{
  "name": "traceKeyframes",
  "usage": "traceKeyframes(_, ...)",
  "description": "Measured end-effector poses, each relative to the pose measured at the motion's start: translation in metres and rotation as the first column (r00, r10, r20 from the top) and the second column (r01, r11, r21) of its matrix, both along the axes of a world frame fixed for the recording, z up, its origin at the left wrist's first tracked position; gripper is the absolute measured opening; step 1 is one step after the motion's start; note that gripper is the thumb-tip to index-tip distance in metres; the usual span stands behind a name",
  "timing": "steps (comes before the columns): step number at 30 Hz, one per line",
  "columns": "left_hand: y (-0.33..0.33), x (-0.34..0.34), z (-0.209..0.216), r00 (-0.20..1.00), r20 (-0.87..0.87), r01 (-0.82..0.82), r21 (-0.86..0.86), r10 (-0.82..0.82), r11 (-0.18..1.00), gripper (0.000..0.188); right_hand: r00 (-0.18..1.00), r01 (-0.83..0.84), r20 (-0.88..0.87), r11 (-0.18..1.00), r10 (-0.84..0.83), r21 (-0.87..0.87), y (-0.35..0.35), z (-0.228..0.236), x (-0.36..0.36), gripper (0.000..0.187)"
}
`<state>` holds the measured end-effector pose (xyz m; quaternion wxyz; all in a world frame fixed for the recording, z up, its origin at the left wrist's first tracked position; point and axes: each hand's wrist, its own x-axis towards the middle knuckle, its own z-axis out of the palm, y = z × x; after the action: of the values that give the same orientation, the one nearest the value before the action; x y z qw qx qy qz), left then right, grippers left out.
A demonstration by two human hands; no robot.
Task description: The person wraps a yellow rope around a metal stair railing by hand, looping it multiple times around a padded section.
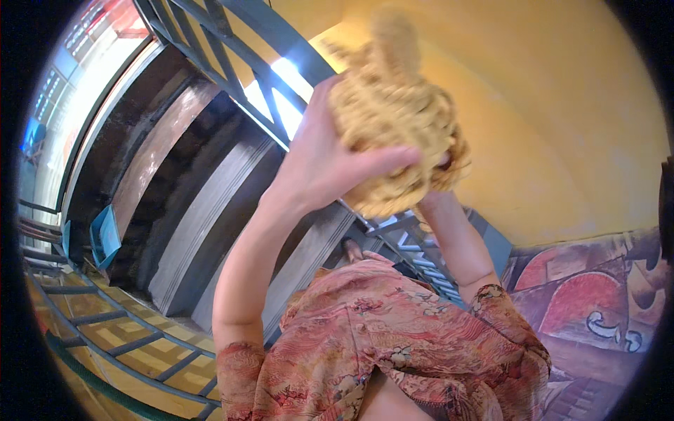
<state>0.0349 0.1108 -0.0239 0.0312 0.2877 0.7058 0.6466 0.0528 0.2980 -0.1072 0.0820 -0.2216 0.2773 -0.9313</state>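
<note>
A bulky bundle of yellow rope point(397, 130), looped and twisted, is held up in front of me, its top blurred by motion. My left hand point(326, 154) grips its left side, with the thumb stretched across the front and the other fingers hidden behind it. From below on the right, my right hand point(439, 200) reaches up behind the bundle. Little of that hand shows past the wrist, and rope covers most of its fingers; it appears to hold the bundle from the far side.
Grey stairs point(203, 221) descend on the left, with a blue metal railing point(225, 45) above them and another railing point(140, 319) at lower left. A light-blue container point(105, 237) sits by the steps. On the right stand a yellow wall point(562, 119) and a painted mural point(586, 302).
</note>
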Motion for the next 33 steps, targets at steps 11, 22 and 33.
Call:
traceKeyframes(11, -0.020, -0.059, -0.093, 0.773, 0.347, -0.591, 0.088, 0.531, 0.802, 0.036, 0.757, 0.620, -0.330, 0.460, -0.564, 0.635, 0.268, -0.005, -0.122, 0.038)
traceKeyframes(22, 0.064, -0.057, -0.189, 0.627, 0.777, -0.478, 0.440, -0.054, 0.760, 0.081, 0.915, -0.389, 0.348, 0.679, 0.206, 0.622, 0.083, -0.166, -0.156, 0.040)
traceKeyframes(33, 0.049, -0.030, -0.202, 0.659, 0.506, -0.406, 0.862, -0.556, 0.304, 0.078, 0.868, -0.478, 0.333, 0.434, 0.368, 0.764, 0.044, -0.135, -0.139, 0.047)
